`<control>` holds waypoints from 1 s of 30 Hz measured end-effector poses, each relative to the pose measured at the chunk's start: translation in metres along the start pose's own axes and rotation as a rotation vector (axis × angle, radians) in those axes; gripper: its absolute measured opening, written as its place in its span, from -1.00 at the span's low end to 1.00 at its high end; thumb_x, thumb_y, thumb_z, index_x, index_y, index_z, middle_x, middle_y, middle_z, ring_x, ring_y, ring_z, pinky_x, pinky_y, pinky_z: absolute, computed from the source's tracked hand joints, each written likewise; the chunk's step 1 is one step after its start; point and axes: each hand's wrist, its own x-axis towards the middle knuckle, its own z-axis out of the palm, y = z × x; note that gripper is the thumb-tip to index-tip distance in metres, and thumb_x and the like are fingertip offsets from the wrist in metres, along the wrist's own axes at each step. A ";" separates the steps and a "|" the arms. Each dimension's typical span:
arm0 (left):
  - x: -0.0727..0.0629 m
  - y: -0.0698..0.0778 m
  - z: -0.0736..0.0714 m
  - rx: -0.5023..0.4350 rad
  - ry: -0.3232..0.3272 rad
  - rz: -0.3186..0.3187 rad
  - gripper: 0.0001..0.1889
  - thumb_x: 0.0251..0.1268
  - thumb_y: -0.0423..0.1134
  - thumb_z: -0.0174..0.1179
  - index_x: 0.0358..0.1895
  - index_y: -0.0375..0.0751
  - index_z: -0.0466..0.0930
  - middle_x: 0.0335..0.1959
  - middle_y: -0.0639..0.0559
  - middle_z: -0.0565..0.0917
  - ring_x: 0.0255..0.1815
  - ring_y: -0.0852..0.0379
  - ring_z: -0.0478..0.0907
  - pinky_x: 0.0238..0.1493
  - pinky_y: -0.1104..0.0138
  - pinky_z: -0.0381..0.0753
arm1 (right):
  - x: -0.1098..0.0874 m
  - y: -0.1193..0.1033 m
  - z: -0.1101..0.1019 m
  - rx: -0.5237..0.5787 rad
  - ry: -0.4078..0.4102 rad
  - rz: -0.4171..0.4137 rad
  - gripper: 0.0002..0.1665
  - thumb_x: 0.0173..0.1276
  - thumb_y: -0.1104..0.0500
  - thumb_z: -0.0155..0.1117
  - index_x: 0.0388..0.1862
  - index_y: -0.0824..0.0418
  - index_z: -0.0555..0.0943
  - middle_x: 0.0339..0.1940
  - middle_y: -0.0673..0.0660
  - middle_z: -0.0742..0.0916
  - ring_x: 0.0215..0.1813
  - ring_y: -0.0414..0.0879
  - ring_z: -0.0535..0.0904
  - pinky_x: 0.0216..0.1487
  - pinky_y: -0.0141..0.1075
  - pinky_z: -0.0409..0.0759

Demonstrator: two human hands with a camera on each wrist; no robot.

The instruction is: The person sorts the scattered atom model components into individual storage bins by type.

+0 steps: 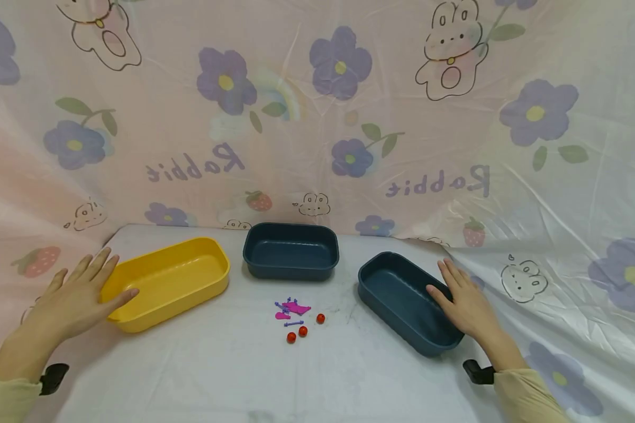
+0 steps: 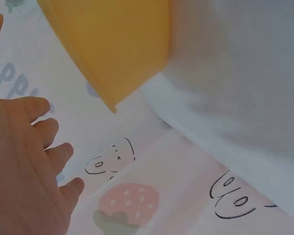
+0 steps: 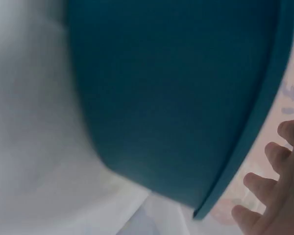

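Note:
My left hand [image 1: 82, 296] is spread at the left end of a yellow tray [image 1: 171, 302], its thumb reaching over the rim in the head view. In the left wrist view its fingers [image 2: 46, 132] stand apart from the yellow tray [image 2: 112, 49], holding nothing. On the right side, my right hand [image 1: 468, 305] overlaps the outer edge of an angled dark blue tray [image 1: 397, 317], fingers extended. The right wrist view has this blue tray [image 3: 171, 98] large in the middle and the fingers [image 3: 259, 188] beside its rim, with nothing in their grasp.
Another dark blue tray [image 1: 291, 274] stands at the back centre. In front of it lie small magenta pieces [image 1: 296, 308], purple bar-shaped pieces [image 1: 294, 323] and three red balls [image 1: 303, 331]. A printed cloth [image 1: 296, 135] hangs behind the white tabletop [image 1: 233, 376].

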 end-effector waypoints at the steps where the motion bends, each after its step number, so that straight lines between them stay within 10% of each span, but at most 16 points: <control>1: -0.001 0.000 0.001 0.000 0.007 0.000 0.05 0.56 0.36 -0.10 0.65 -0.45 -0.28 0.65 -0.44 -0.37 0.59 -0.63 -0.29 0.39 -0.57 -0.32 | 0.000 -0.002 0.000 0.010 0.013 -0.010 -0.05 0.65 -0.26 0.01 0.72 0.25 0.03 0.71 0.35 0.12 0.61 0.52 0.03 0.48 0.48 0.05; 16: -0.018 0.007 0.008 -0.018 0.156 0.041 -0.01 0.58 0.23 0.02 0.64 -0.50 -0.19 0.68 -0.40 -0.28 0.66 -0.47 -0.34 0.54 -0.20 -0.67 | 0.003 -0.068 0.010 0.289 0.108 -0.159 -0.24 0.63 -0.01 0.17 0.64 0.29 0.24 0.62 0.37 0.34 0.57 0.42 0.23 0.44 0.41 0.23; 30: -0.036 0.014 0.020 -0.042 0.198 0.035 -0.04 0.61 0.17 0.02 0.61 -0.58 -0.17 0.64 -0.51 -0.22 0.63 -0.54 -0.29 0.53 -0.35 -0.48 | 0.012 -0.125 0.050 0.382 0.109 -0.288 -0.42 0.46 0.17 0.41 0.40 0.26 0.52 0.29 0.20 0.64 0.05 0.08 0.62 -0.02 0.00 0.71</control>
